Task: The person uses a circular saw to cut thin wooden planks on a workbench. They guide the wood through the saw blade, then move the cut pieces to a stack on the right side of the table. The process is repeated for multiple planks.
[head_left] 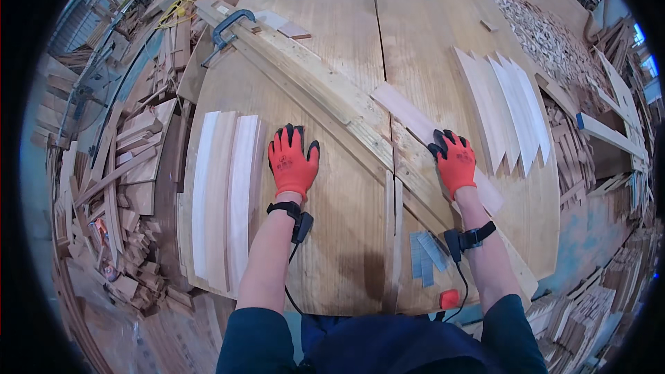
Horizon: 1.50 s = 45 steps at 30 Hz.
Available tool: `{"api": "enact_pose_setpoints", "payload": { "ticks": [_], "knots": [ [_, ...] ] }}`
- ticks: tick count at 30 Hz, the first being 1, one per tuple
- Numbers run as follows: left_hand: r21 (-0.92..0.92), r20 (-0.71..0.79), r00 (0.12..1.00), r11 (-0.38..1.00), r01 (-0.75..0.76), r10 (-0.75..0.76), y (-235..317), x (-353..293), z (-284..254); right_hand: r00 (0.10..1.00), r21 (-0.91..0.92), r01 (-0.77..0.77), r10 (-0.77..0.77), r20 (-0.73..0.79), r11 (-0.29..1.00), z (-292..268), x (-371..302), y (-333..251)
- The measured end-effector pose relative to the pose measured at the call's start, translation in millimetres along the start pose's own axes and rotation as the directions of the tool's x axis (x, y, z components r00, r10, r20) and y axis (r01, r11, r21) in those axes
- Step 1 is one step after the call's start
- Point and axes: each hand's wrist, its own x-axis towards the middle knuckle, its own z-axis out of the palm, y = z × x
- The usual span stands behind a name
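Observation:
Both my hands wear red gloves with black fingertips. My left hand (pixel 292 163) rests palm down on the wooden tabletop (pixel 325 235), fingers spread and holding nothing. It is just right of a row of pale wooden strips (pixel 225 194). My right hand (pixel 455 163) is closed on a flat, pale wooden board (pixel 409 111), which slants from upper left to lower right. The board lies along a long timber rail (pixel 325 100) that crosses the table diagonally. Part of the board is hidden beneath my right hand.
A blue C-clamp (pixel 225 31) grips the rail's far end. Pointed pale boards (pixel 502 111) lie at the right. Grey-blue fastener strips (pixel 426 256) and a small red object (pixel 449 299) sit near the front edge. Scrap wood piles (pixel 131 166) flank the table.

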Motion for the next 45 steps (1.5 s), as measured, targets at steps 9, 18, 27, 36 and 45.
{"api": "enact_pose_setpoints", "payload": {
  "ticks": [9, 18, 27, 36, 45],
  "knots": [
    [-0.062, -0.074, 0.997, 0.997, -0.037, 0.032, -11, -7, 29, 0.995, 0.001, -0.046, 0.046, -0.089, 0.999, 33, -10, -2],
    [-0.085, -0.078, 0.997, 0.996, -0.029, 0.022, -24, -11, 70, 0.996, -0.027, -0.028, 0.026, -0.086, 0.999, 59, -4, 11],
    [-0.144, -0.209, 0.977, 0.987, -0.077, 0.046, -25, -11, 99, 0.989, -0.104, -0.014, -0.002, -0.151, 0.994, 80, 6, 23],
    [-0.172, -0.304, 0.951, 0.979, -0.110, 0.054, -16, -20, 113, 0.964, -0.007, 0.092, -0.091, -0.251, 0.996, 83, 6, 48],
    [-0.211, -0.294, 0.955, 0.973, -0.090, 0.025, -3, -31, 128, 0.961, -0.053, 0.123, -0.132, -0.243, 0.991, 73, 1, 55]
  ]
}}
